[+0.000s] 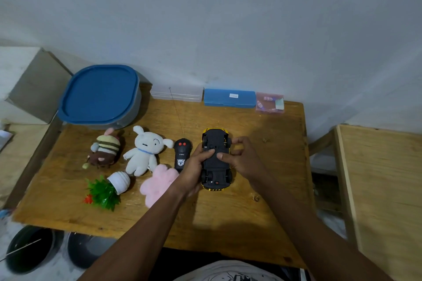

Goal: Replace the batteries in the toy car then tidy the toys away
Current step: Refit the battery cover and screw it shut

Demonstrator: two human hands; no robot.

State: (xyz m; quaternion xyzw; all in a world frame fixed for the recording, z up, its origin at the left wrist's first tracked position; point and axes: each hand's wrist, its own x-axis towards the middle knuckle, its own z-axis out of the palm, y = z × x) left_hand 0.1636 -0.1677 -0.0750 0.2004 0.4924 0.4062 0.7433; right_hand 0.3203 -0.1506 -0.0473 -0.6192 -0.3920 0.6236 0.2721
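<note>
The yellow toy car (215, 166) lies upside down at the middle of the wooden table (262, 219), its black underside facing up. My left hand (194, 166) grips its left side, thumb on the underside. My right hand (242, 159) holds its right side, thumb pressed on the middle of the underside. A black remote control (181, 151) with two red buttons and a thin antenna lies just left of the car.
Left of the remote lie a white plush dog (143, 150), a striped plush (106, 149), a pink plush (157, 183) and a tipped toy plant (107, 189). A blue-lidded tub (98, 96), clear box (177, 93), blue case (229, 98) and pink box (269, 102) line the back edge.
</note>
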